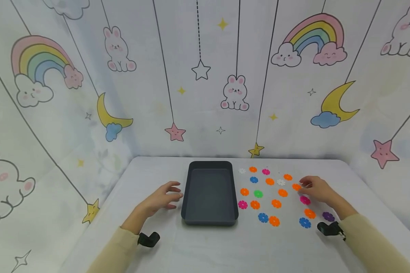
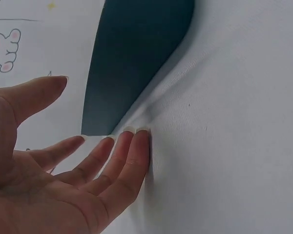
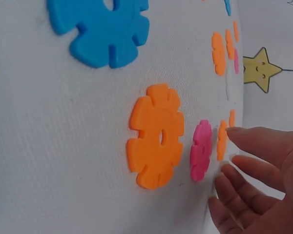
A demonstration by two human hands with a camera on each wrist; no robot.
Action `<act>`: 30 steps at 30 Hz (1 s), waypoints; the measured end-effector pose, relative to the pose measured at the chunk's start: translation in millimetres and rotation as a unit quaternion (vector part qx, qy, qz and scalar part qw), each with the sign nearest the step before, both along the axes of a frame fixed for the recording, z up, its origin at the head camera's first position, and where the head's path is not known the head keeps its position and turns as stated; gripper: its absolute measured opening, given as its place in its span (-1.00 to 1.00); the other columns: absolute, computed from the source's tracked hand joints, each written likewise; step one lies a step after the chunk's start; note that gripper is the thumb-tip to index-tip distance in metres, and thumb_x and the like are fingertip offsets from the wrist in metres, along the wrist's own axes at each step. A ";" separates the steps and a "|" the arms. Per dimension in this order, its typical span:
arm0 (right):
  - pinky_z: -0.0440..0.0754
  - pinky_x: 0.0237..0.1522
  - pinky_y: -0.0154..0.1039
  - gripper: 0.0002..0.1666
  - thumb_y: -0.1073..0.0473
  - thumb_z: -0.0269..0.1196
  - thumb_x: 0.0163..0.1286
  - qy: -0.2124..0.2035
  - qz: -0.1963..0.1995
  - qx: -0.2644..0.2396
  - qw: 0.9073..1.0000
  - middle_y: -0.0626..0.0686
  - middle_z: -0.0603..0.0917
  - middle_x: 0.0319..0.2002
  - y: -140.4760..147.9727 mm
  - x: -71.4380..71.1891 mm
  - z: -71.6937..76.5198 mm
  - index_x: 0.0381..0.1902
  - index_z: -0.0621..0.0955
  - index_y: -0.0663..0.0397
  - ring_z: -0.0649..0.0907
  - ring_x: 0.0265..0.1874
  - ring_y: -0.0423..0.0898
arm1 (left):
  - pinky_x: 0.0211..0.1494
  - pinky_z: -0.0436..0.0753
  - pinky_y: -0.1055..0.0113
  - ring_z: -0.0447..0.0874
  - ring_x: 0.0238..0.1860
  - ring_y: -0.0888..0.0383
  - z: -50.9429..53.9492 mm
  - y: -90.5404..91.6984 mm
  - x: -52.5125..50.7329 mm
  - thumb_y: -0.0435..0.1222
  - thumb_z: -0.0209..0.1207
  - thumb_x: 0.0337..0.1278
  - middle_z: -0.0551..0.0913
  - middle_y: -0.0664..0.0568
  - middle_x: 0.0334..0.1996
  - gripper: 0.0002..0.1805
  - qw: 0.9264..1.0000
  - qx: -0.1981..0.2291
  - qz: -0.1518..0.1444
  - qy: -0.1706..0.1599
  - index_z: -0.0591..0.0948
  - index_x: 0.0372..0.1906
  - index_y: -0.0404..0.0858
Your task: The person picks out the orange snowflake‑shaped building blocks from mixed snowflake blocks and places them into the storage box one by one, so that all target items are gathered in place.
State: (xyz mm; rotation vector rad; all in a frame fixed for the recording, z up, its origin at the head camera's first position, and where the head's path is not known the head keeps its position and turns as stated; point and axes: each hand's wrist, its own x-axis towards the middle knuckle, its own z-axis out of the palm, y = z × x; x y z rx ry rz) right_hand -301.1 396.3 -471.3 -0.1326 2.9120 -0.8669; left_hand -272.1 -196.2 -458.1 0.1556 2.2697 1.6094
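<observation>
My left hand (image 1: 162, 199) is held beside the left wall of a dark grey rectangular tray (image 1: 210, 223), fingers spread and loosely bent, holding nothing. The left wrist view has the fingertips (image 2: 144, 134) close to the tray's side (image 2: 132, 68); whether they touch it I cannot tell. At the right, my right hand (image 1: 316, 188) hovers by an orange notched plastic disc (image 1: 296, 187). In the right wrist view the thumb tip lies over the edge of that orange disc (image 3: 221, 140), with the other fingers apart and no grip visible. A pink disc (image 3: 201, 150) is just nearer the camera.
Several more notched discs lie flat right of the tray, among them a green disc (image 1: 258, 194), a blue disc (image 1: 263, 217), a white disc (image 1: 281, 182) and a purple disc (image 1: 328, 216). A white cloth (image 1: 205, 250) covers the table. A patterned curtain (image 1: 205, 106) stands behind.
</observation>
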 end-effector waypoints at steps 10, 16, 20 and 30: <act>0.66 0.00 0.16 -0.47 0.12 0.33 0.35 -0.029 -0.013 -0.007 0.999 0.32 0.61 -0.06 -3.6 -5.2 -1.6 0.10 0.55 0.45 0.56 -0.11 0.19 | 0.05 0.75 -0.02 0.64 0.11 -0.11 -2.9 8.3 2.5 -0.26 0.21 0.45 0.45 -0.31 0.28 -0.37 0.999 0.029 0.000 -0.019 0.29 0.47 -0.38; 0.66 0.00 0.17 -0.47 0.14 0.34 0.36 -0.022 -0.019 0.001 1.000 0.33 0.61 -0.08 -5.3 -7.6 -0.9 0.09 0.52 0.47 0.57 -0.11 0.20 | 0.04 0.75 -0.02 0.64 0.07 -0.07 -0.9 10.4 3.4 -0.30 0.16 0.47 0.46 -0.32 0.25 -0.43 0.999 0.045 -0.001 -0.028 0.32 0.44 -0.42; 0.69 -0.03 0.14 -0.52 0.16 0.33 0.37 -0.008 -0.025 0.004 1.000 0.30 0.63 -0.12 -6.8 -6.5 2.0 0.06 0.53 0.47 0.59 -0.15 0.17 | 0.03 0.75 -0.01 0.64 0.05 -0.06 0.0 11.0 3.4 -0.31 0.15 0.48 0.47 -0.32 0.25 -0.46 0.998 0.048 -0.005 -0.029 0.35 0.43 -0.41; 0.75 -0.12 0.02 -0.66 0.23 0.28 0.42 0.006 -0.021 -0.018 1.000 0.22 0.68 -0.20 -9.7 1.6 10.7 -0.01 0.58 0.44 0.63 -0.24 0.07 | 0.03 0.75 -0.03 0.63 0.11 -0.07 -8.0 10.8 1.4 -0.32 0.11 0.50 0.46 -0.34 0.30 -0.45 0.996 0.073 -0.014 -0.042 0.31 0.45 -0.42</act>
